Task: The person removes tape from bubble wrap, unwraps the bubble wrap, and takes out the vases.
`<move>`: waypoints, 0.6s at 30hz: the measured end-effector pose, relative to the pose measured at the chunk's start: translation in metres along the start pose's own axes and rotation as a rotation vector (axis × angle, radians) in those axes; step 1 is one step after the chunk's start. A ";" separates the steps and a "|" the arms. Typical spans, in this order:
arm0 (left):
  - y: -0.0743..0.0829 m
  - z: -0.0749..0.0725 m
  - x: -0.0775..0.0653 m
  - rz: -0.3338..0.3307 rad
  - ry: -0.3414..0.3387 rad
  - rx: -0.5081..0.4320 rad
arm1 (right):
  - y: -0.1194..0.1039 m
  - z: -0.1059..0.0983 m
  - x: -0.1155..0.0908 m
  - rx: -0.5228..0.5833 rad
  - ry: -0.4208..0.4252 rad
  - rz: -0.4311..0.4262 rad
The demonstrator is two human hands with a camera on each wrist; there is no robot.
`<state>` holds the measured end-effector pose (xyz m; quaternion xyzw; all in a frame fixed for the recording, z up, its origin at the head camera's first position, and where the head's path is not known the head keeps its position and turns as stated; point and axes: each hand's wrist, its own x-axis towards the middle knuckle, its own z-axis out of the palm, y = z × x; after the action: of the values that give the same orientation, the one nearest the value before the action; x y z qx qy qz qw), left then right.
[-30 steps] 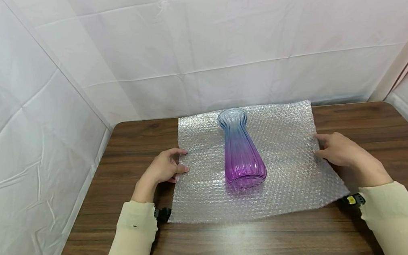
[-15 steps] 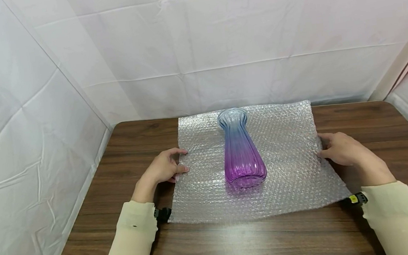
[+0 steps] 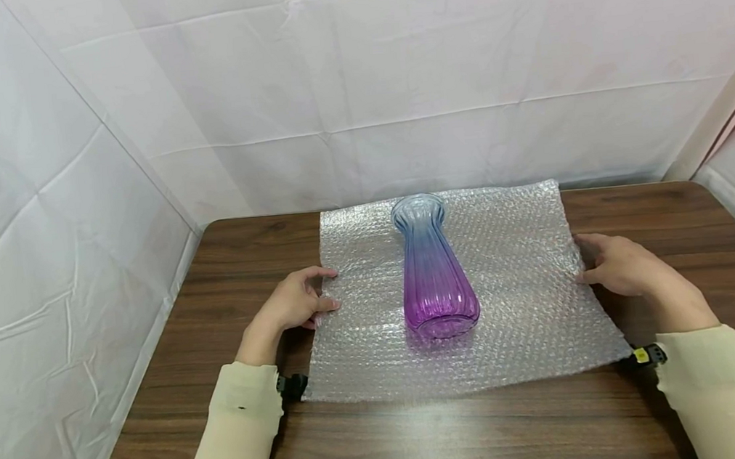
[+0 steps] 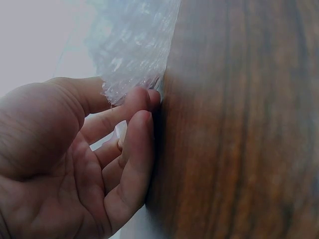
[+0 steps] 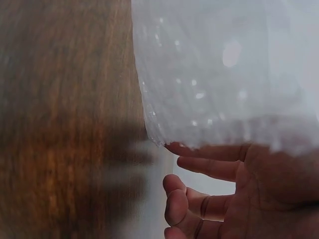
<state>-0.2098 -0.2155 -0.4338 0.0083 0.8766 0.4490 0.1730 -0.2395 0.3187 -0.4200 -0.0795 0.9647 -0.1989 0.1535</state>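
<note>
A ribbed glass vase (image 3: 435, 274), blue at the mouth and purple at the base, lies on its side on a sheet of bubble wrap (image 3: 366, 361), mouth toward the back. My left hand (image 3: 291, 302) pinches the sheet's left edge, thumb and index finger over the wrap. In the left wrist view, the bubble wrap (image 4: 137, 45) runs between thumb and fingers, which lie close to the tabletop. At the opposite edge, my right hand (image 3: 623, 269) holds the wrap between thumb and fingers. The right wrist view has the wrap (image 5: 199, 74) partly covering that hand, other fingers curled loosely.
The dark wood table (image 3: 452, 441) extends around the sheet on the left, right and front. White cloth walls (image 3: 394, 81) rise behind the table's back edge and along the left side. Black wrist cameras (image 3: 292, 387) sit under both wrists.
My right hand has shifted slightly to the right, and the sheet's right edge beside it has moved a little outward. The left hand and the vase stay in place.
</note>
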 end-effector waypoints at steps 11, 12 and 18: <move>0.000 0.000 0.000 -0.003 0.001 0.000 | 0.000 0.001 0.000 0.010 0.016 -0.005; 0.000 0.000 0.000 -0.003 0.001 0.000 | 0.000 0.000 0.000 0.003 0.012 -0.004; 0.000 0.000 0.000 0.004 0.002 -0.005 | 0.000 0.000 -0.001 -0.023 0.002 0.003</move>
<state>-0.2097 -0.2155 -0.4342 0.0094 0.8756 0.4516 0.1712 -0.2383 0.3188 -0.4200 -0.0796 0.9672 -0.1876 0.1517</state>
